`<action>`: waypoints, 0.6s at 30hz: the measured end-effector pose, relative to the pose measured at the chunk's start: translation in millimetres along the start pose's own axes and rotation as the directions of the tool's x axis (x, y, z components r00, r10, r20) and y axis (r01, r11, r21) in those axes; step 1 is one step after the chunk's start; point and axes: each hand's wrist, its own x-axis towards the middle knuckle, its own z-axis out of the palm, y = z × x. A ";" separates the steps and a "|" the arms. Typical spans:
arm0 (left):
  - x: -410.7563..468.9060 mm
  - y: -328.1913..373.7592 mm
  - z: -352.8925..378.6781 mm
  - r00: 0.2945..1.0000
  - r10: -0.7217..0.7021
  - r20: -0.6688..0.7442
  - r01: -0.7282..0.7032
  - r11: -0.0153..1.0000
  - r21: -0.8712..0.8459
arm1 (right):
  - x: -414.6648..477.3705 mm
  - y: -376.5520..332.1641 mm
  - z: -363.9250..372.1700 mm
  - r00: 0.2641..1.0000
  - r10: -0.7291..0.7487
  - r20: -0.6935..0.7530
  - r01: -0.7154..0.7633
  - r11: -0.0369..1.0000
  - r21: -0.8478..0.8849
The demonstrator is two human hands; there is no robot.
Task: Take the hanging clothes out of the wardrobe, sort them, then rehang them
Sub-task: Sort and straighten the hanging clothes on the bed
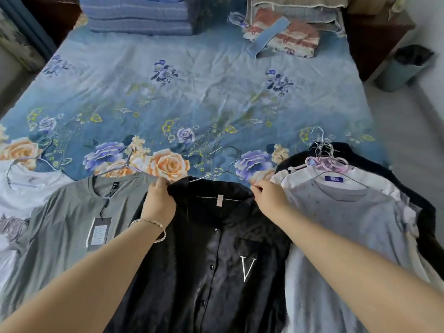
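A black satin button shirt (pixel 211 265) with a white V on its pocket lies flat on the bed in front of me, on a thin wire hanger (pixel 216 175). My left hand (pixel 159 200) grips the left side of its collar. My right hand (pixel 269 195) pinches the right side of the collar where the hanger wire passes. A grey T-shirt (pixel 62 231) with a hang tag lies to its left, and a white T-shirt (pixel 21 188) further left. On the right sits a pile of hung clothes (pixel 348 212), grey and white on top, black beneath.
The blue floral bedsheet (pixel 204 97) stretches beyond the clothes. Folded blue blankets (pixel 137 15) and folded striped bedding (pixel 288 27) lie at the head of the bed. A teal waste bin (pixel 403 68) stands on the floor at the right.
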 end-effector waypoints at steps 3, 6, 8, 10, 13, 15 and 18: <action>31.6 8.0 40.1 0.997 0.047 0.058 -0.049 0.998 0.035 | 45.5 22.7 27.0 0.989 -0.011 0.145 0.005 0.999 0.042; 67.9 3.9 77.9 0.980 0.119 0.160 -0.143 0.979 0.144 | 86.2 44.9 56.2 0.965 0.008 0.264 -0.031 0.996 0.084; 85.7 3.4 98.8 0.963 0.076 0.259 -0.147 0.953 0.265 | 105.8 55.4 73.0 0.948 -0.026 0.316 -0.011 0.993 0.115; 96.0 7.3 117.0 0.951 0.018 0.307 -0.114 0.948 0.298 | 118.4 65.2 83.3 0.934 -0.085 0.347 0.034 0.988 0.150; 99.2 20.9 141.8 0.948 0.059 0.312 -0.132 0.967 0.219 | 128.9 85.2 77.4 0.994 -0.056 0.091 0.034 0.972 0.234; 95.4 34.3 156.7 0.928 0.125 0.350 -0.203 0.960 0.195 | 137.4 103.9 61.2 0.954 0.135 -0.269 -0.070 0.968 0.239; 89.6 58.3 174.9 0.902 0.202 0.382 -0.278 0.948 0.156 | 157.1 140.8 28.3 0.765 0.505 -0.400 -0.444 0.863 0.240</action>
